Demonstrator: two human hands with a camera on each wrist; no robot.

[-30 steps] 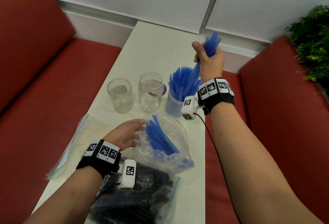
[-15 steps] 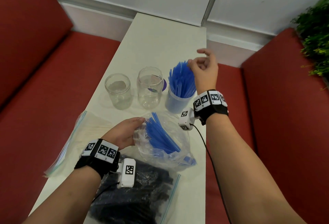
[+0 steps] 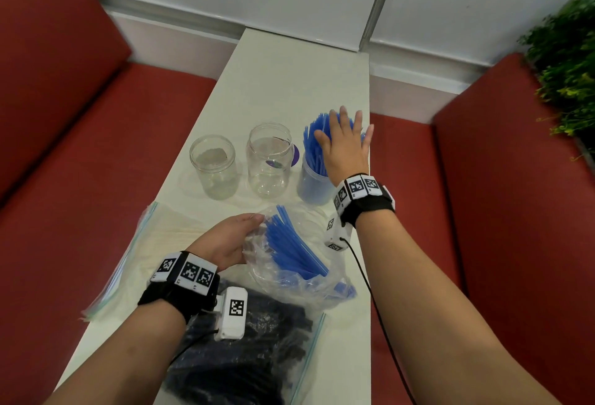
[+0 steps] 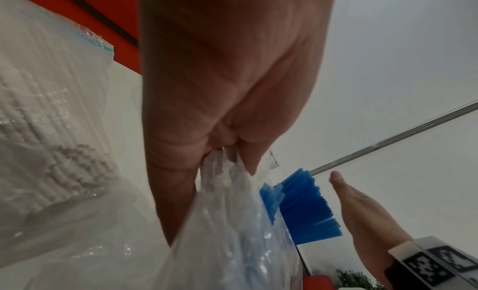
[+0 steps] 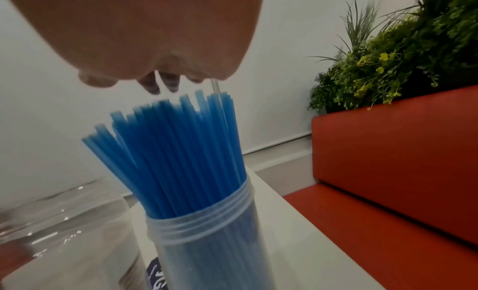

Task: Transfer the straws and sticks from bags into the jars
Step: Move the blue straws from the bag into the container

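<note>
A frosted jar (image 3: 311,186) (image 5: 204,243) at the right of the row holds many upright blue straws (image 3: 315,150) (image 5: 175,151) (image 4: 305,208). My right hand (image 3: 346,142) (image 4: 362,210) is flat with spread fingers over their tops. My left hand (image 3: 225,238) (image 4: 220,89) pinches the mouth of a clear bag (image 3: 289,263) (image 4: 232,233) that still holds blue straws (image 3: 291,248). Two empty glass jars (image 3: 213,166) (image 3: 269,159) stand left of the frosted one.
A zip bag of black straws (image 3: 254,350) lies near the table's front edge. A bag of white sticks (image 3: 154,243) (image 4: 46,141) lies at the left. Red benches (image 3: 80,153) flank the narrow white table (image 3: 289,76); a plant (image 3: 566,69) stands at the right.
My right hand lowered a bunch of blue straws into the frosted jar, let go, and now lies flat over their tops. The left hand kept its hold on the bag.
</note>
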